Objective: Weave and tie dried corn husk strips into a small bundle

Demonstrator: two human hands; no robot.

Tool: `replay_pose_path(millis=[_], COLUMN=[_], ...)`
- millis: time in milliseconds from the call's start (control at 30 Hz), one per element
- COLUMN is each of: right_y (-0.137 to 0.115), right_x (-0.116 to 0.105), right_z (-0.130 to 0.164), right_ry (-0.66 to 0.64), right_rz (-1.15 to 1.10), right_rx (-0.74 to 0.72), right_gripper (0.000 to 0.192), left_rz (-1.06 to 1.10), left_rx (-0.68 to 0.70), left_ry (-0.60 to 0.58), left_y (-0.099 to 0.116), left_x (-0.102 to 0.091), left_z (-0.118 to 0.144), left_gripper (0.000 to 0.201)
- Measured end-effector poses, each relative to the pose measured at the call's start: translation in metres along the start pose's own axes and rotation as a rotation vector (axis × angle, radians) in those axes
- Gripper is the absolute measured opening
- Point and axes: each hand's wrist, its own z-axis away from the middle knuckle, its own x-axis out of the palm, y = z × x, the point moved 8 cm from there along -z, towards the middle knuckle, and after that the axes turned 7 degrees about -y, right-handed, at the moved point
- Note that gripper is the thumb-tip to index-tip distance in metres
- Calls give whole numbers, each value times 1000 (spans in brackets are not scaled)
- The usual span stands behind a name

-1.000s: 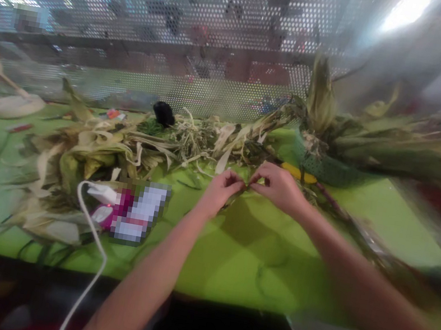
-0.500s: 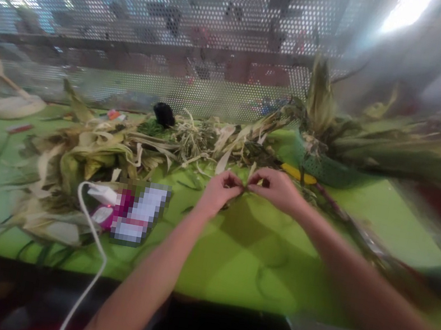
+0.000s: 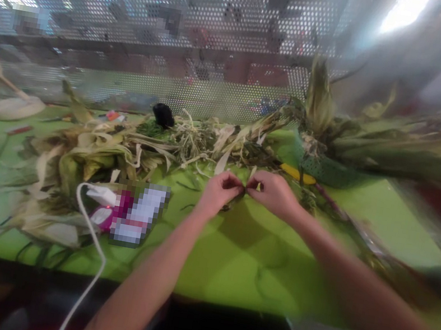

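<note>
My left hand (image 3: pixel 219 190) and my right hand (image 3: pixel 273 191) meet over the green table (image 3: pixel 239 253), fingertips pinched together on a thin strip of corn husk (image 3: pixel 245 187). The strip is small and partly hidden by the fingers. Just behind the hands lies a long heap of dried corn husks (image 3: pixel 128 154).
A white cable (image 3: pixel 91 256) runs from a pink and white device (image 3: pixel 127 211) at the left. A green mesh basket (image 3: pixel 326 169) holding leafy corn stalks stands at the right, with a yellow object (image 3: pixel 296 173) beside it. A perforated metal screen (image 3: pixel 208 43) closes the back.
Both hands have drawn slightly closer together and a little to the left, still pinching the husk strip. Nothing else has moved.
</note>
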Motion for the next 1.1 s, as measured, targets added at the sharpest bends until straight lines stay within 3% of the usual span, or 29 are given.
replay_pose_path(millis=[367, 667, 900, 1100], right_y=[17, 13, 1, 0], right_x=[6, 5, 2, 9], right_z=[-4, -3, 2, 2], right_ry=[-81, -40, 33, 2], right_rz=[-280, -227, 33, 39], right_rx=[98, 70, 19, 46], right_gripper=[14, 5, 6, 7], left_rz=[75, 116, 95, -4], left_rx=[-44, -45, -48, -11], left_ry=[17, 4, -7, 27], left_y=[-4, -8, -6, -3], left_x=[0, 1, 3, -1], left_z=[0, -2, -1, 0], left_gripper=[19, 18, 18, 13])
